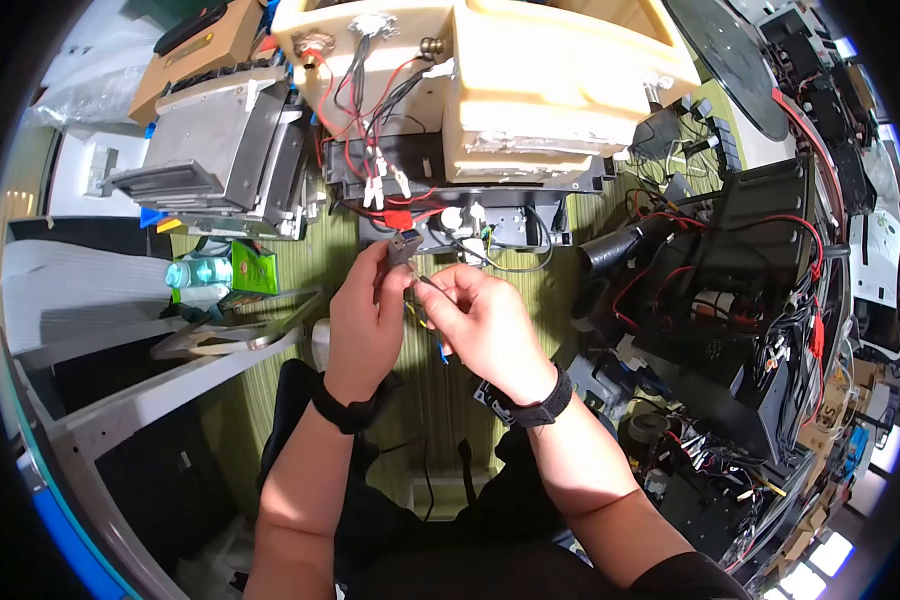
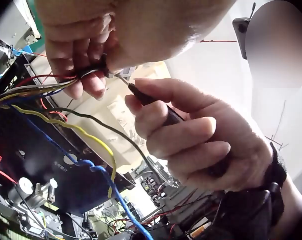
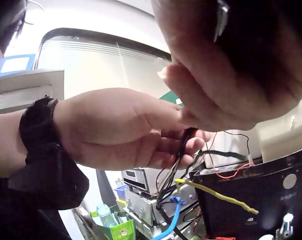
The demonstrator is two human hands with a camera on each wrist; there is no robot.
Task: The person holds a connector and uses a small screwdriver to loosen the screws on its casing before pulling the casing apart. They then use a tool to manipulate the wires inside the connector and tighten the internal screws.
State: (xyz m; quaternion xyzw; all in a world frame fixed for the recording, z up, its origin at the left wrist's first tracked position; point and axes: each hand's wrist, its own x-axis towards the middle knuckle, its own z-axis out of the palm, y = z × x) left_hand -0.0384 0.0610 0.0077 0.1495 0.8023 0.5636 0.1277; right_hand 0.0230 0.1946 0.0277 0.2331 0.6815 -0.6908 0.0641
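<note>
My left hand (image 1: 365, 315) pinches a small dark wire connector (image 1: 402, 246) in front of my body. In the left wrist view, a bundle of thin wires (image 2: 38, 85), red, white, black and yellow among them, runs out of the fingers. My right hand (image 1: 492, 318) grips a slim screwdriver (image 2: 172, 118) by its black handle, and its thin metal tip is right at the connector. Loose yellow wire (image 2: 81, 131) and twisted blue wire (image 2: 103, 175) dangle below the hands. In the right wrist view, my right hand (image 3: 216, 90) overlaps the left fingertips and the connector is hidden.
Ahead stands a cream housing (image 1: 550, 90) with wires hanging from its side, above a black panel (image 3: 256, 195). A grey metal unit (image 1: 205, 140) and a green bag (image 1: 255, 268) with a bottle are at left. Black equipment (image 1: 760, 230) with tangled cables fills the right.
</note>
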